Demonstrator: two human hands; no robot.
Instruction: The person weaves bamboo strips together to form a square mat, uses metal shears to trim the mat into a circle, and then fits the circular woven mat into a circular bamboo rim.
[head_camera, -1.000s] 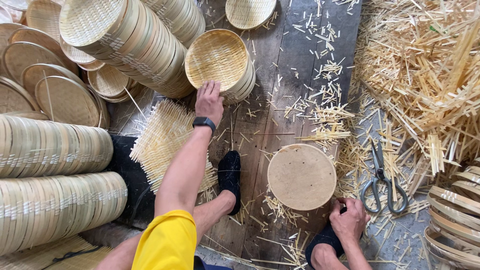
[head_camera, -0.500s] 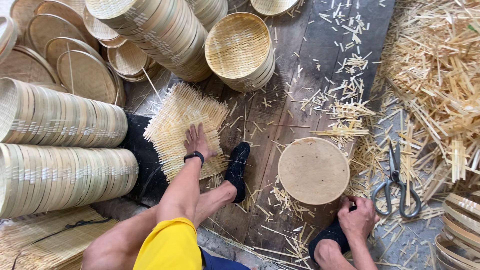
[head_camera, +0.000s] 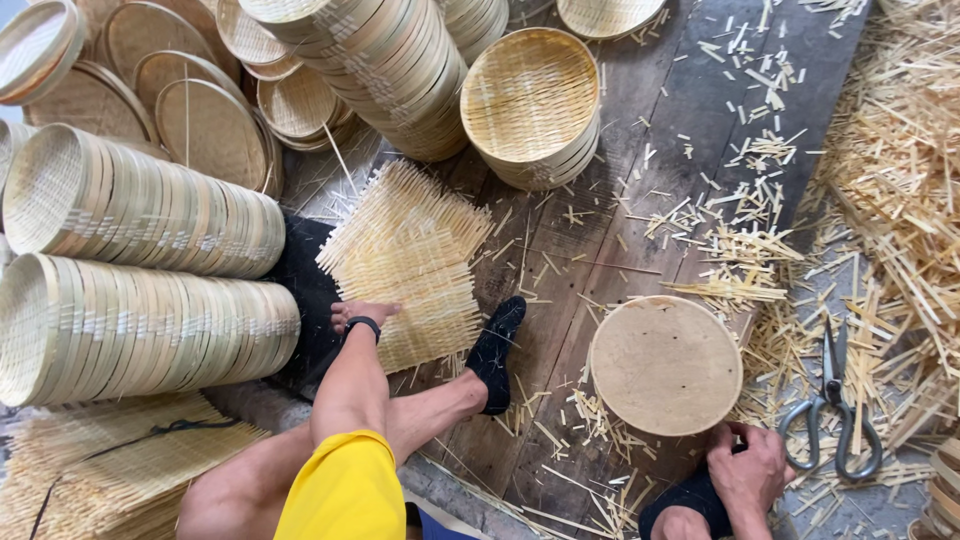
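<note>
The left hand (head_camera: 358, 313) rests fingers-down on the near edge of a stack of square woven bamboo mats (head_camera: 410, 265) fanning away from it, while the right hand (head_camera: 750, 470), loosely curled, touches the round wooden disc (head_camera: 665, 365) well right of the mats.

Basket-weaving workshop, floor-level work area. Evidence: stacked round woven trays (head_camera: 150, 205) lying on their sides in long rows; further upright stacks (head_camera: 380, 60); a pile of shallow baskets (head_camera: 530, 105); loose lids (head_camera: 205, 125) leaning at the back. Unfinished square woven mats (head_camera: 410, 265) on a worn plank floor (head_camera: 640, 150). Bamboo offcuts (head_camera: 900, 170) heaped and scattered throughout. Scissors (head_camera: 832, 405) among the scraps. Round wooden form (head_camera: 665, 365).
</note>
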